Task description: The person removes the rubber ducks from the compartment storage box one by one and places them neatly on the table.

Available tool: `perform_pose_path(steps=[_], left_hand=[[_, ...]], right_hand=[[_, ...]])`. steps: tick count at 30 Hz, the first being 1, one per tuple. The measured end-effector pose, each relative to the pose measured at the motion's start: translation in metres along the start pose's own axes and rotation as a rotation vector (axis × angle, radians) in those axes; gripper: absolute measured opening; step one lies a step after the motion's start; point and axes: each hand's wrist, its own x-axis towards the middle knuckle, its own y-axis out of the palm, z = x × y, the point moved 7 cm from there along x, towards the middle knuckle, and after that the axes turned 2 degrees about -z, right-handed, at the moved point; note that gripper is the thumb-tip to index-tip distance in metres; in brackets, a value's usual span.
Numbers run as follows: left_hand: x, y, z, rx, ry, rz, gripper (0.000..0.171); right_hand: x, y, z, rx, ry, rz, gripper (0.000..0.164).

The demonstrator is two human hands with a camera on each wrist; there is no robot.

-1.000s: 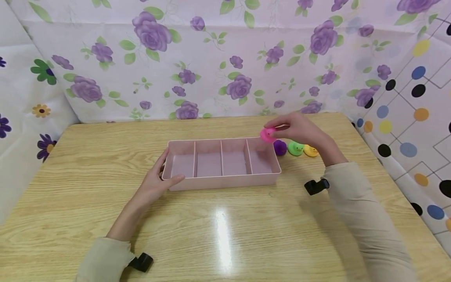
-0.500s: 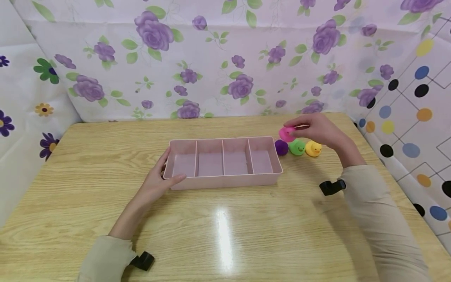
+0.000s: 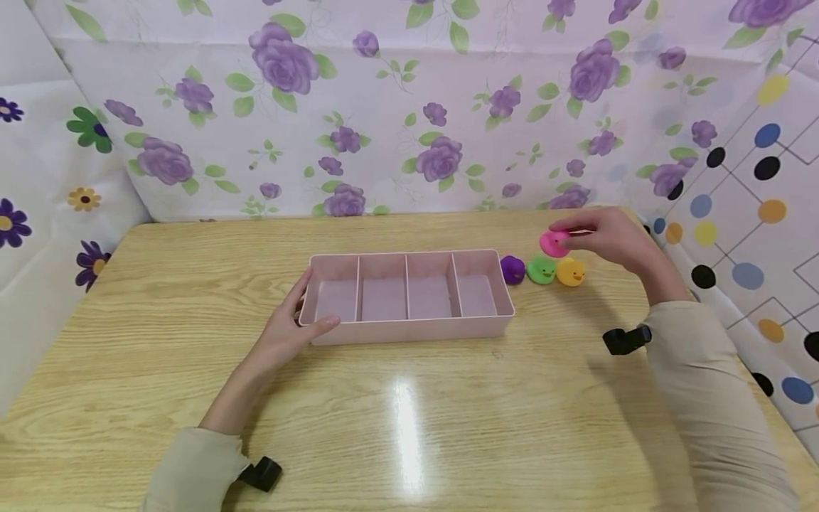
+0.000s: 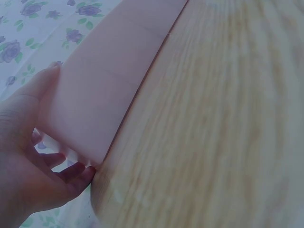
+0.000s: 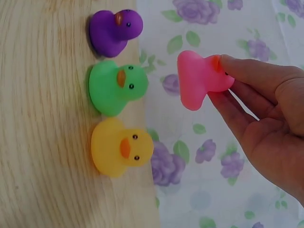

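A pink rubber duck [image 5: 194, 80] is pinched by its head between the thumb and fingers of my right hand [image 3: 608, 236], raised above the table. Below it stand three more rubber ducks in a row: purple [image 3: 512, 270], green [image 3: 542, 270] and yellow [image 3: 570, 272], the purple one close by the right end of the box. My left hand [image 3: 288, 327] grips the left end of the pink divided box [image 3: 409, 331], thumb on its front wall and fingers around the end. In the left wrist view the box wall [image 4: 99, 90] fills the space beside the thumb.
The box's compartments [image 3: 384, 299] hold nothing visible. Under everything lies a wood-grain table [image 3: 320, 412], its far edge against a floral cloth [image 3: 384, 107]. On the right hangs a dotted cloth [image 3: 748, 235].
My right hand has carried the pink duck rightward, from over the box's right end, past the purple duck, to above the green and yellow ducks. The left hand keeps its grip.
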Motion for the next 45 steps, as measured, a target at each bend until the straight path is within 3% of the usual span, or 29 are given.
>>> perform_pose_path(steps=[9,24,35,45], left_hand=[[0.000,0.000,0.001,0.006,0.002,-0.010,0.096],[-0.001,0.000,-0.001,0.001,0.008,-0.007,0.096],[0.000,0.001,0.001,0.013,0.013,-0.009,0.097],[-0.001,0.000,0.001,0.020,0.015,-0.009,0.096]], right_hand=[[-0.008,-0.010,-0.023,0.024,0.059,0.003,0.050],[-0.021,-0.026,-0.065,-0.047,0.100,-0.028,0.053],[-0.029,-0.019,-0.097,0.006,0.151,-0.021,0.053],[-0.029,-0.008,-0.109,0.023,0.163,-0.015,0.054]])
